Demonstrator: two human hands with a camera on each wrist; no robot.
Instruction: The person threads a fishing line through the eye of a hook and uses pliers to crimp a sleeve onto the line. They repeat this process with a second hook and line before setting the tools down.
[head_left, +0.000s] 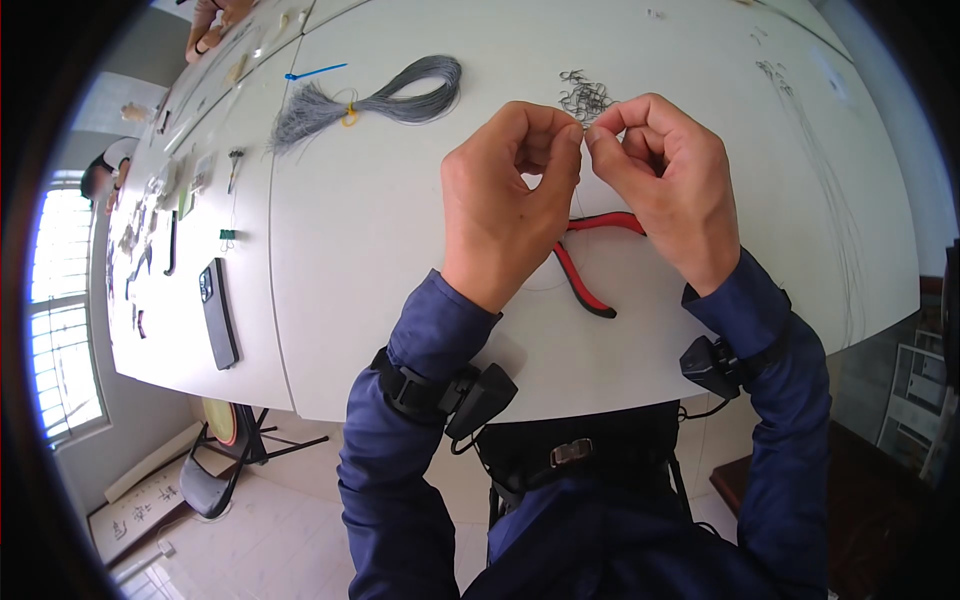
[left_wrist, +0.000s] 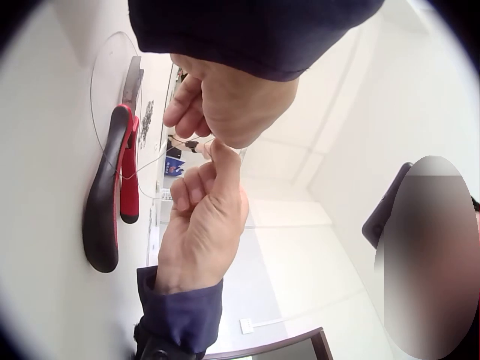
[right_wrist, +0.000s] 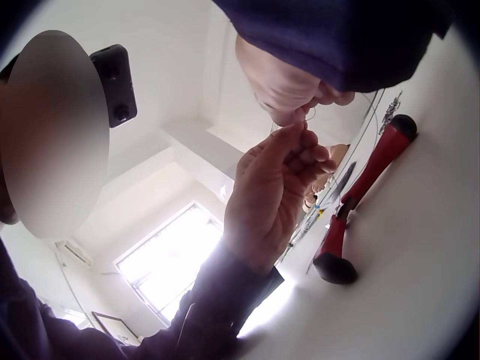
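My left hand point(head_left: 510, 195) and right hand point(head_left: 680, 190) meet fingertip to fingertip above the white table, each with thumb and index finger pinched together. A thin wire point(left_wrist: 142, 171) runs from the pinched fingertips and loops down past the pliers in the left wrist view. Whatever small part sits right between the fingertips is hidden by them. Below the hands lie pliers with red and black handles point(head_left: 575, 280), their head partly covered by the hands in the head view. Just beyond the fingertips is a pile of small dark metal hooks point(head_left: 585, 97).
A grey wire bundle point(head_left: 375, 104), tied with a yellow band, lies beyond my left hand near a blue cable tie point(head_left: 316, 72). Long thin strands point(head_left: 825, 190) stretch along the right side. A phone point(head_left: 218, 315) and green binder clip point(head_left: 228, 236) lie left. Other people are at the far left.
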